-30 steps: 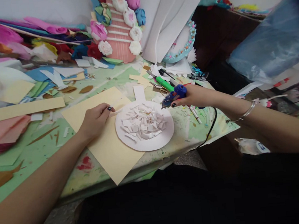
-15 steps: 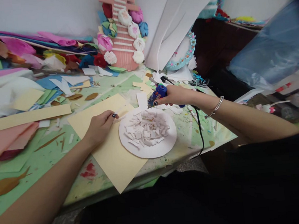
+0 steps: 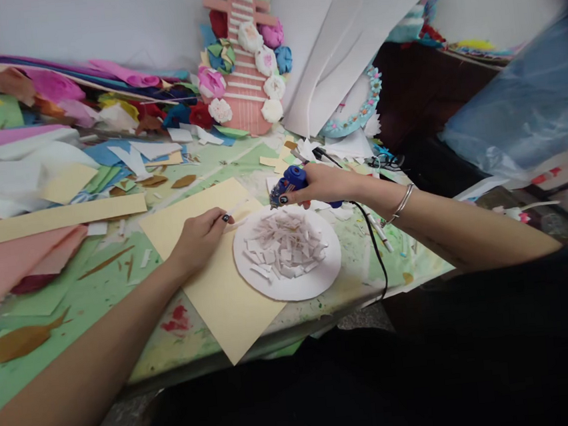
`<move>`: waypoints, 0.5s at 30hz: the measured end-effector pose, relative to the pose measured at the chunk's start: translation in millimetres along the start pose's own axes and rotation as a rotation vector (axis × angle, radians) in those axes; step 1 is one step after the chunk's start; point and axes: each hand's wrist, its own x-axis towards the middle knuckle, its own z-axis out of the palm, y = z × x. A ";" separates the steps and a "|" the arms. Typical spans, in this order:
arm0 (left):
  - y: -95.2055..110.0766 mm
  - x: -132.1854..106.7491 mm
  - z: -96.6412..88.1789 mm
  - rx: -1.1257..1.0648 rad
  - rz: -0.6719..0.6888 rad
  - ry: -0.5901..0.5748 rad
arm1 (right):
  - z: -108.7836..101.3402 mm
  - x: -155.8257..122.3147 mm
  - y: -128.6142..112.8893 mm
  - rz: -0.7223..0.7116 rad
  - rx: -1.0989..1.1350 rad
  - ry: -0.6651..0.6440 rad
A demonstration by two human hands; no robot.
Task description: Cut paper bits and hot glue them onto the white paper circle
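Observation:
My right hand is closed around a blue glue gun, its nozzle end pointing left over the far edge of a white round disc. A heap of small white cut pieces lies on the disc. To the left of it, my left hand pinches a thin white strip between thumb and fingers. That hand is over a pale yellow sheet, which runs partly under the disc. A gap separates the glue gun from the strip.
A pink guitar-shaped piece with paper flowers stands at the back. Coloured paper scraps cover the left side. A black cord hangs over the table's front edge. Blue plastic wrap is at the right.
My right hand has moved the glue gun left, closer to my left hand. The left hand keeps hold of its strip. The view has shifted slightly.

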 end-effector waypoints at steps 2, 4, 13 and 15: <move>-0.8 0.2 0.3 -0.003 0.011 0.002 | 2.5 -0.7 -5.0 -0.004 -0.002 -0.014; -1.0 0.2 0.2 -0.005 0.015 0.004 | 6.0 -1.2 -10.2 -0.007 -0.010 -0.019; -0.1 -0.1 -0.3 -0.003 0.029 0.016 | 21.1 -15.3 -36.0 0.013 -0.074 -0.039; -1.1 0.1 0.1 0.001 0.034 0.014 | 23.6 -20.5 -41.9 0.007 -0.074 -0.050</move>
